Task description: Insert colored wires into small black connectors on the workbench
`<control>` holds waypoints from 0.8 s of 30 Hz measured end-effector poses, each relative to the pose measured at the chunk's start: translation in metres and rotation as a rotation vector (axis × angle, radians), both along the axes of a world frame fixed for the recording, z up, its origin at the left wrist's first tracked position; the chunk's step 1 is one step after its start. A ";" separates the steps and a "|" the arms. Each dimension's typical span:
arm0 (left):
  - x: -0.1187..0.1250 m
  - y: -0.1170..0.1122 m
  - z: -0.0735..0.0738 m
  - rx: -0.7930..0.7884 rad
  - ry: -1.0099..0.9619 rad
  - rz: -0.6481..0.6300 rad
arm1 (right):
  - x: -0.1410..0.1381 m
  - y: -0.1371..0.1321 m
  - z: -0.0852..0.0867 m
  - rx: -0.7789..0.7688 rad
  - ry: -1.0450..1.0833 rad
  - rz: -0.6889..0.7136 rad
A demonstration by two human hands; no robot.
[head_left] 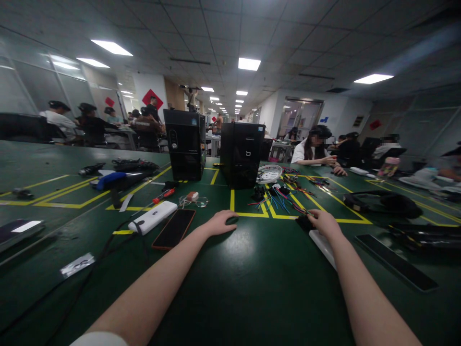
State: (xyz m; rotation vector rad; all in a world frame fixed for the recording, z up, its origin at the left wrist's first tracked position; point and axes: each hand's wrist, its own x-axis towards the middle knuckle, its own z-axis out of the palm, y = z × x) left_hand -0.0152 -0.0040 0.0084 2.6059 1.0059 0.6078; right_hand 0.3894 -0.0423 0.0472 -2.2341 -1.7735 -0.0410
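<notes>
My left hand rests palm down on the green table, fingers flat and together, holding nothing. It lies just right of a dark phone and a white power bank. My right hand reaches forward with its fingers curled onto a small black object near a yellow line. A white flat piece lies under my right wrist. Two black computer towers stand upright beyond my hands. A tangle of coloured wires lies ahead of my right hand.
A white basket, a red-handled screwdriver, glasses and black tools lie on the table. A black panel and black bag are at right. A person sits across the table; others sit at the far left.
</notes>
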 end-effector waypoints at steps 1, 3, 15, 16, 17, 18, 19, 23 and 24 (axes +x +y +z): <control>0.000 0.000 0.000 0.001 -0.001 0.001 | 0.000 0.001 -0.001 0.004 -0.013 0.008; 0.000 0.000 0.000 0.004 -0.003 0.004 | 0.000 0.002 -0.001 0.004 -0.053 0.029; 0.001 0.000 0.000 0.004 -0.017 -0.008 | -0.006 0.001 0.003 -0.043 -0.120 0.068; 0.001 0.000 0.000 0.000 -0.018 -0.009 | -0.006 0.001 0.003 -0.054 -0.120 0.071; 0.001 -0.001 0.001 -0.003 -0.019 -0.010 | -0.006 0.002 0.003 -0.066 -0.121 0.076; 0.001 -0.001 0.001 -0.005 -0.019 -0.011 | -0.005 0.002 0.003 -0.077 -0.123 0.083; 0.001 -0.002 0.002 -0.008 -0.018 -0.011 | -0.005 0.003 0.002 -0.088 -0.125 0.093; 0.002 -0.002 0.003 -0.009 -0.015 -0.009 | -0.004 0.004 0.001 -0.110 -0.099 0.138; 0.002 -0.002 0.003 -0.009 -0.016 -0.009 | -0.003 0.004 0.000 -0.111 -0.079 0.143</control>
